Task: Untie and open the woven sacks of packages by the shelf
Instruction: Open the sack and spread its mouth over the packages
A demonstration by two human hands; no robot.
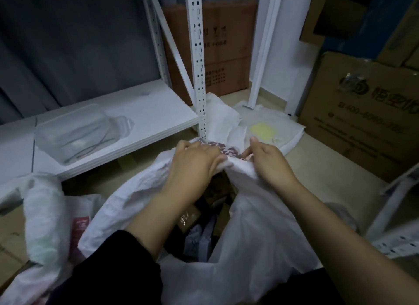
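Sack (254, 214): white woven, on floor by shelf (127, 114), mouth open, packages (199, 227) inside
Box (362, 120): cardboard, right of sack
Tub (77, 132): clear, on shelf
Left hand (195, 161): gripping far rim of sack
Right hand (269, 159): pinching same rim, just beside left

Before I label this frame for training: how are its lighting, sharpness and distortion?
Head view: dim, bluish light, no glare; the shelf post bows from the wide-angle lens; the left hand and right hand on the sack are fairly sharp; the clear container and box print look soft.
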